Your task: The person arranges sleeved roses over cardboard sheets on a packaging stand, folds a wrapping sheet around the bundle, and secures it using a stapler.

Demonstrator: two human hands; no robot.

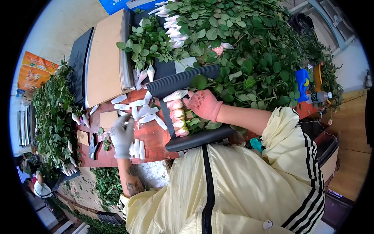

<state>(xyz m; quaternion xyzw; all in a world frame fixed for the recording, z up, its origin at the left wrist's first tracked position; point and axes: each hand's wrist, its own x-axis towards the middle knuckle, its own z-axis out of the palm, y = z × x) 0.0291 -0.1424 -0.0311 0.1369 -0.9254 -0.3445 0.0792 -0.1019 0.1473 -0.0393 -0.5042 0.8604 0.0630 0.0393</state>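
My right hand [204,104], in a pink rubber-coated glove, is closed at the upper end of a row of pale pink roses [178,116]. Its fingertips meet the base of a rose in a white foam net [176,96]; its stem is mostly hidden. The row lies in a black padded holder [198,139] with raised sides. My left hand [121,138], in a white glove, hovers over the red table's left part with fingers apart and nothing visible in them. Loose white foam nets [147,111] lie just beyond it, and more nets [137,149] lie to its right.
Leafy rose stems [249,46] are heaped at the back and right. Cardboard sheets [105,54] stand at the back left. Black-handled scissors [92,147] lie at the table's left. A blue tape dispenser [302,85] and a plastic bottle [319,96] are at right. Another person [41,189] is far left.
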